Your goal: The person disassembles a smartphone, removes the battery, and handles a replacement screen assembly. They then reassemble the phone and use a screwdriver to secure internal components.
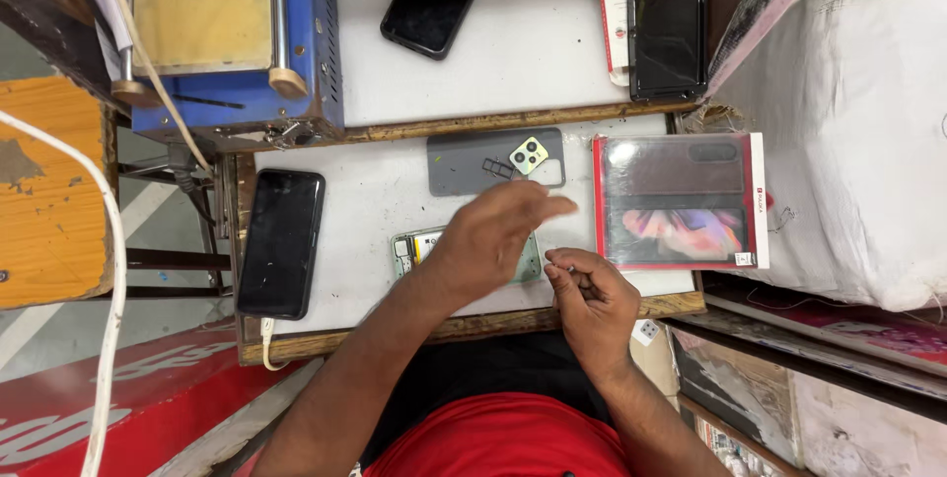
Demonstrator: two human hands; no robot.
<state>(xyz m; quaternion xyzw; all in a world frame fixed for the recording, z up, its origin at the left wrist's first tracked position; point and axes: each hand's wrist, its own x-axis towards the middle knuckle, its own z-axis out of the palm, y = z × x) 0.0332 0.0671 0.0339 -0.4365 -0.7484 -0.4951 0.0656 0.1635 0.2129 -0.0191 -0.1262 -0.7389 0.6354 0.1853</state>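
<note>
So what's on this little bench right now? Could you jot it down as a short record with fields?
Surface: white worktop
Left hand: left hand hovers over the opened phone
Right hand: right hand at the bench edge, fingers curled; anything pinched is too small to tell
Behind hands: grey back cover with green camera module
Left side: black phone, screen dark
Right side: red-edged case package

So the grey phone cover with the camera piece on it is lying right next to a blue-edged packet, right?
Not quite. The head view shows the packet has a red edge, not blue. The rest holds: the grey cover with the camera piece on it lies right next to that packet.
</note>
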